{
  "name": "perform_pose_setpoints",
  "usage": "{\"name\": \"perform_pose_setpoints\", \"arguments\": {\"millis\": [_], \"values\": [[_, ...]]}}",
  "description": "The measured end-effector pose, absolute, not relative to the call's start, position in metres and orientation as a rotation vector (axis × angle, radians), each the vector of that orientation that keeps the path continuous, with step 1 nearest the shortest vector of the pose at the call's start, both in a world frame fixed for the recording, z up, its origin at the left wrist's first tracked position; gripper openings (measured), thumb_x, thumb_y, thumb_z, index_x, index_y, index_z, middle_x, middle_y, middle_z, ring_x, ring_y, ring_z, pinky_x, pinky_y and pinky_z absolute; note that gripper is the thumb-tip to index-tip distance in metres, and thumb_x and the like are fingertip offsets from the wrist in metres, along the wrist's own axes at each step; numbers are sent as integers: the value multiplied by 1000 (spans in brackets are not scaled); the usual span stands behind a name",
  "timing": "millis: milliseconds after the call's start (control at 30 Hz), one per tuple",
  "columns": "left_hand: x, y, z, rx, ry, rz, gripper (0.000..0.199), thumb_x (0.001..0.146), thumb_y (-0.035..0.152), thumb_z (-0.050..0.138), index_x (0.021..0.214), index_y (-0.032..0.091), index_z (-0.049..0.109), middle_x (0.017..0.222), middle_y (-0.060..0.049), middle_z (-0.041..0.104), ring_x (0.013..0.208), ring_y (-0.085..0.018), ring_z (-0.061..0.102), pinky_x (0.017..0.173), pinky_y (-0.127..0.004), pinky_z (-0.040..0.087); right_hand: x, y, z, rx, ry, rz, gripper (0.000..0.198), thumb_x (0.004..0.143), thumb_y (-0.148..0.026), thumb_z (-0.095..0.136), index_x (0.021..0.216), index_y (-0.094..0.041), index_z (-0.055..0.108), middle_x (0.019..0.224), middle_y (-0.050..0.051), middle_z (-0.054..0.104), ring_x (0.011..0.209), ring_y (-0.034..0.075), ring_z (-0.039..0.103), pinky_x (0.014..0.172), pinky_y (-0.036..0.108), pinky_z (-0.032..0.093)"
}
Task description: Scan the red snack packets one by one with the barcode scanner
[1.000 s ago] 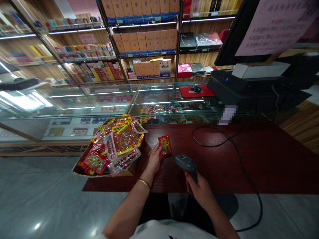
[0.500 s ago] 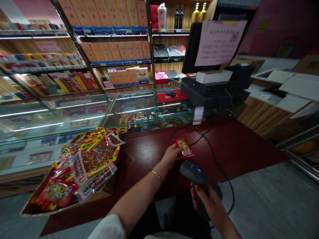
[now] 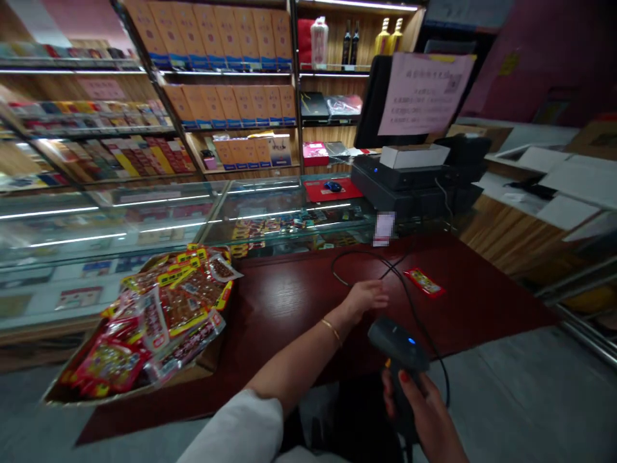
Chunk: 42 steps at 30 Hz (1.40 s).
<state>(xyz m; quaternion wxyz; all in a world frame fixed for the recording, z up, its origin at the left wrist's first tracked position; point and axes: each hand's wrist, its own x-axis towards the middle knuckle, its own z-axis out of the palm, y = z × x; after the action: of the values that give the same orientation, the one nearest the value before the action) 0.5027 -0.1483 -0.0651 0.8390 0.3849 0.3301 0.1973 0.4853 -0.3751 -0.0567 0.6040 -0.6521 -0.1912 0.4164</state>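
My left hand (image 3: 368, 298) is stretched out over the dark red counter, fingers apart and holding nothing. Beyond its fingertips, to the right, a small red snack packet (image 3: 424, 282) lies on the counter. My right hand (image 3: 418, 405) is wrapped around the handle of a black barcode scanner (image 3: 399, 345), which shows a blue light on top. The scanner's head points forward and left, just below my left hand. On the left, an open cardboard box (image 3: 211, 360) is heaped with red and yellow snack packets (image 3: 183, 299).
The scanner's black cable (image 3: 417, 308) curls across the counter (image 3: 284, 328). Behind it stand a glass display case (image 3: 187, 212), a mouse (image 3: 333, 186) on a red mat, and a monitor (image 3: 373, 106) with a paper notice (image 3: 424, 93). Shelves of orange boxes (image 3: 226, 32) line the back.
My left hand has moved right and let go of the snack packet, which now lies farther right on the counter. My right hand has shifted slightly right with the barcode scanner.
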Motion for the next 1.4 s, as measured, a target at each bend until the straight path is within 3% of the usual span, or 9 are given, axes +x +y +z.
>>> {"name": "perform_pose_setpoints", "arguments": {"millis": [167,300,467,633,733,967,1100,1233,1400], "values": [[334,-165,-38,1188,822,975,20,84,19,71,103,18,78,99,-10,77,86,-19,71,85,-32,57,481,-346,-66,-1674,-669,977,63,71,-84,72,77,-21,72,57,2,66,54,20,62,57,32,53],[195,-177,13,1645,1321,1454,19,86,25,70,103,22,79,96,-6,78,89,-22,71,88,-34,56,465,-313,-66,-1660,-855,1032,64,67,-85,72,69,-22,69,59,4,68,57,21,64,62,33,55],[91,-185,27,2261,1864,1415,29,91,36,69,117,25,73,108,-8,77,98,-26,70,96,-43,54,447,-295,-64,-1639,-879,1072,54,69,-75,76,75,-21,69,60,3,68,56,20,64,60,32,55],[99,-196,-1,2545,1936,980,54,87,37,75,138,25,64,139,-14,67,130,-38,57,109,-55,43,438,-293,-62,-1629,-934,1077,50,72,-71,75,68,-22,65,58,2,66,55,20,62,59,31,54],[112,-199,-15,2487,2120,927,48,90,33,70,136,22,65,147,-17,61,136,-41,51,110,-59,40,440,-297,-66,-1639,-990,1076,50,75,-71,73,70,-22,67,58,3,67,56,20,63,60,32,54],[113,-210,-16,2467,2027,1019,26,91,24,66,114,29,77,144,-11,65,136,-40,51,113,-62,36,456,-311,-86,-1634,-992,1123,52,78,-72,73,78,-20,71,69,6,73,62,22,67,65,32,56],[142,-214,0,1967,1697,1297,21,92,33,67,111,28,76,122,-10,74,119,-32,65,108,-53,46,457,-311,-76,-1639,-976,1099,54,76,-73,73,76,-19,70,62,5,70,59,21,65,63,31,55],[194,-200,-4,1060,1173,1157,49,85,41,75,129,23,62,106,-7,76,89,-22,72,81,-34,57,455,-308,-61,-1635,-972,1063,50,77,-70,73,75,-20,69,59,3,68,58,20,65,62,30,55],[246,-169,-43,588,971,924,58,69,20,79,124,20,60,102,-6,72,75,-15,67,63,-24,50,459,-311,-66,-1637,-934,1000,50,78,-70,73,80,-20,69,61,2,69,57,20,65,62,31,54]]}}
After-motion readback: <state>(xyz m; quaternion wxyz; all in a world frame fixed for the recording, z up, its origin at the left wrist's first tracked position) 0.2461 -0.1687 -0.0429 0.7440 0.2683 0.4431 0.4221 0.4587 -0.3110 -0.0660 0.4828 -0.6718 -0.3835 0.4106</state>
